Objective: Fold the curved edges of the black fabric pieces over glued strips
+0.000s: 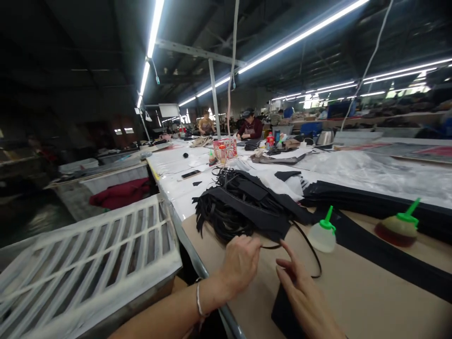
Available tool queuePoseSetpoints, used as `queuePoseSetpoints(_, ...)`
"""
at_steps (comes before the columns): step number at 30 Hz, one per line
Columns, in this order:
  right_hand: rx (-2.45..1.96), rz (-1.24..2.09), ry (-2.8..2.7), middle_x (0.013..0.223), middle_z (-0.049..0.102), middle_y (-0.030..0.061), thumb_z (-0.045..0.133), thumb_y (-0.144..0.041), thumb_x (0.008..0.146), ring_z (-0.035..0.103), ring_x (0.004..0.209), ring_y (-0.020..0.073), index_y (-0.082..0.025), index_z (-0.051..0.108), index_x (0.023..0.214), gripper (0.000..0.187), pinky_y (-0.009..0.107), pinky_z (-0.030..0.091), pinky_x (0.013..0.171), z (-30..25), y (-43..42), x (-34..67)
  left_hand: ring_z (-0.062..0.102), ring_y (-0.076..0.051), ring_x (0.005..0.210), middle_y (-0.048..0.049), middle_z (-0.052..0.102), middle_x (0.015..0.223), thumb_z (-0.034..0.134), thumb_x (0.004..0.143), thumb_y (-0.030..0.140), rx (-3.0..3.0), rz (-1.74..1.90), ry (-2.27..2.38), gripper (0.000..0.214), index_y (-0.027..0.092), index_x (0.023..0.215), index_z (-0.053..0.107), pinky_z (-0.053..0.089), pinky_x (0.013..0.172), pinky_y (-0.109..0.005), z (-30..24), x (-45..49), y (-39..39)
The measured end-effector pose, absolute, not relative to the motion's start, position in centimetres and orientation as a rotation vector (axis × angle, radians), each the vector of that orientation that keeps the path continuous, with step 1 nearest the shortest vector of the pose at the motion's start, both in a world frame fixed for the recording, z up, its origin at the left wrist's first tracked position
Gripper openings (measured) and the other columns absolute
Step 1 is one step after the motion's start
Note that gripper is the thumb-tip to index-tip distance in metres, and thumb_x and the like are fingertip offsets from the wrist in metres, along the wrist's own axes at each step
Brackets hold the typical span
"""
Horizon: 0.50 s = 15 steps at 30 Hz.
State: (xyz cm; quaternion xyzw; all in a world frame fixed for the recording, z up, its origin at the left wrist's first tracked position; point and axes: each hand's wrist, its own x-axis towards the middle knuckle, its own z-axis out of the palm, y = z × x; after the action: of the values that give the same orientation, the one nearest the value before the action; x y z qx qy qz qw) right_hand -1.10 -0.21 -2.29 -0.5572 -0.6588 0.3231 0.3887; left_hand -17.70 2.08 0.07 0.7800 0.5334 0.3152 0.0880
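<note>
Left hand (242, 261) pinching a thin black strip (270, 247) at the near left of the desk (374, 301), right hand (300, 287) open, its fingers parted, index fingertip right by that strip, touching or not, I cannot tell! The strip lies between the 2 hands, just in front of a tangled black pile (226, 212), and there's the danger: a hard tug could snag it and drag other pieces along. Watch the black loop (319, 261) to the right too, curving near the pale squeeze bottle (322, 238); a sideways sweep might tip that over. Inside it, something whitish, level unclear; farther right, the amber squeeze bottle (396, 230) has dark reddish-brown liquid low down, a possible stain for the black band (367, 245) alongside. Far off, a red-and-white basket (230, 147), contents too small to make out
</note>
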Motion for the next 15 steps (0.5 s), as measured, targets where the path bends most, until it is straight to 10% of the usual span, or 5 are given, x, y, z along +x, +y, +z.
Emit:
queuePoseSetpoints(10,-1.326,0.342,-2.492,0.107,0.059,0.0130,0.039,-0.014,0.090,0.056,0.101,0.0244,-0.015,0.062,0.112,0.032,0.036,0.043,0.091,-3.3,7.3,-3.2,0.046,-0.027,0.108,-0.0125,0.056,0.111,0.054,0.086,0.013,2.068,1.309,2.077,0.022,0.013,0.107,0.060,0.035,0.096,-0.043,1.5,-26.3,5.6)
queuePoseSetpoints(15,-1.504,0.385,-2.442,0.109,0.059,0.0124,0.050,-0.016,0.092,0.054,0.105,0.0242,-0.013,0.062,0.105,0.019,0.040,0.041,0.095,-2.1,11.1,-2.8,0.054,-0.020,0.078,-0.0016,0.058,0.073,0.057,0.081,0.015,1.944,1.273,2.055,0.008,0.018,0.074,0.059,0.040,0.078,-0.033,2.7,-30.4,8.0)
